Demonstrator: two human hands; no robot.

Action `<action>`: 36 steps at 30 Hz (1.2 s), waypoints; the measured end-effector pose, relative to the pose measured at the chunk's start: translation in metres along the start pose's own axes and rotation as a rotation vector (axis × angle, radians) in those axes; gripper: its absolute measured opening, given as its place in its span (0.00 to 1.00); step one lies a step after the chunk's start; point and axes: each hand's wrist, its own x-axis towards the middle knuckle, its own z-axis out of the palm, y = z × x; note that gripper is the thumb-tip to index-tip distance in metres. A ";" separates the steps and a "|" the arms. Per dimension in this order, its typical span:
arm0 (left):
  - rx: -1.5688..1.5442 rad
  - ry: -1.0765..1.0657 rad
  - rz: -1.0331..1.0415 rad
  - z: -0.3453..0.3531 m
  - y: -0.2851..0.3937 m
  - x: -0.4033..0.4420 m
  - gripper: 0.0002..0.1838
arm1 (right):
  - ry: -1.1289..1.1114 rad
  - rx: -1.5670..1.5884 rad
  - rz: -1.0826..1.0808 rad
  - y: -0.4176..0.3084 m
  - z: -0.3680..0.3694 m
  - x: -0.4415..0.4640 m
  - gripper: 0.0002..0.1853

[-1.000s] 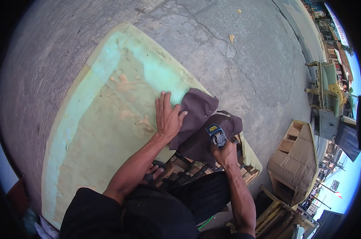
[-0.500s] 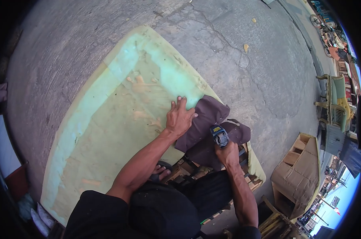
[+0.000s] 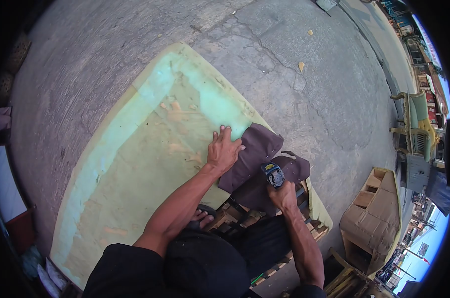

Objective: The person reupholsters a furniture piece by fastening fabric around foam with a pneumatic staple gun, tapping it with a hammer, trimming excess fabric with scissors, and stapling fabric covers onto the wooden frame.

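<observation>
My left hand (image 3: 223, 151) lies spread, its thumb side on the edge of a dark purple-brown cloth (image 3: 257, 149) and its fingers over a large pale green foam-covered piece (image 3: 135, 159). My right hand (image 3: 283, 195) is wrapped round a blue and black tool (image 3: 273, 174) that looks like a staple gun, its head over the lower part of the cloth. Small light marks dot the cloth. Beneath it, dark straps and a wooden frame (image 3: 227, 216) show. Where the tool's tip meets the cloth cannot be made out.
A foot in a sandal (image 3: 205, 214) rests at the frame's near edge. To the right stand a cardboard-covered wooden frame (image 3: 371, 216) and green-and-gold chairs (image 3: 418, 124). Cracked concrete (image 3: 304, 99) surrounds the foam piece. A white panel (image 3: 6, 184) is at the far left.
The view shifted, so the foam piece and both hands appear farther right than a second ago. My left hand stays on the cloth's edge and my right hand keeps holding the tool over the cloth.
</observation>
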 end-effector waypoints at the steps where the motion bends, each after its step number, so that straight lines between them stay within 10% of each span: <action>1: -0.006 0.023 0.010 0.000 0.000 0.001 0.11 | 0.000 0.024 -0.054 0.001 0.002 -0.003 0.18; 36: -0.026 0.016 -0.018 0.010 -0.001 -0.001 0.12 | -0.017 0.128 -0.063 -0.001 0.026 -0.022 0.19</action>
